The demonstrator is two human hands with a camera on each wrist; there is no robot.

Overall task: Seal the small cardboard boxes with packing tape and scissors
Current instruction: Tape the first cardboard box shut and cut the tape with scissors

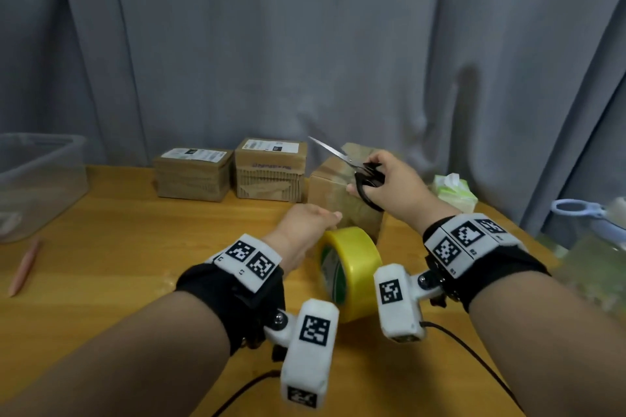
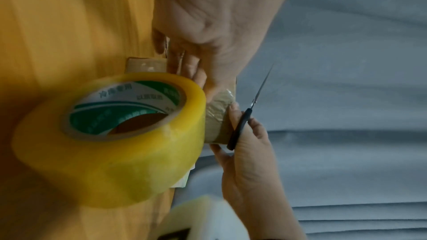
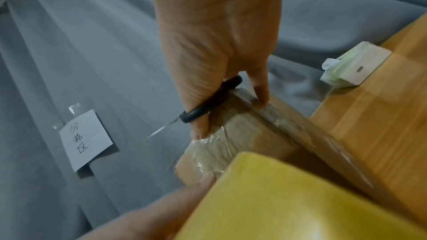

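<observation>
Box [image 1: 342,200] is stood on the table [image 1: 135,247], right of two sealed boxes [image 1: 230,173]. Scissors [image 1: 352,166] are gripped in the right hand [image 1: 389,186], fingertips pressed on box top. Left hand [image 1: 305,227] is laid against box side, fingers straight, roll [image 1: 352,267] just beside.

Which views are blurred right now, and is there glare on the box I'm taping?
Head view: sharp centrally, edges smeared. Left wrist view: tape roll motion-blurred, scissors sharper. Right wrist view: roll out of focus up close; wrinkled tape on the box glints slightly.
</observation>
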